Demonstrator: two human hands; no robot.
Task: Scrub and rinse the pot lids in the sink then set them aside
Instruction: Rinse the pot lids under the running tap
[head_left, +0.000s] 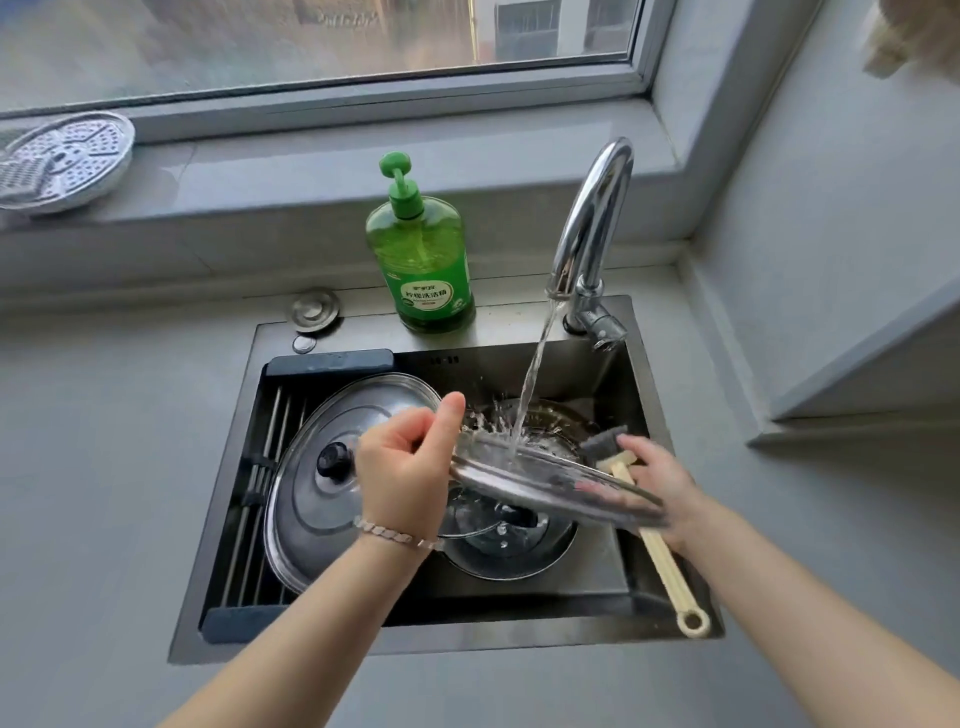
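Note:
A glass pot lid (540, 475) with a steel rim is held tilted under the running water in the sink (587, 587). My left hand (405, 467) grips its left edge. My right hand (660, 488) holds its right edge together with a sponge brush (649, 540) that has a cream handle. A large steel lid (306, 499) with a black knob leans on the drain rack at the left of the sink. Another glass lid (498, 545) lies in the basin under the held one.
The chrome faucet (587, 234) runs water onto the held lid. A green dish soap bottle (421, 260) stands behind the sink. A perforated steamer plate (62, 161) rests on the window ledge at the far left. Grey counter surrounds the sink.

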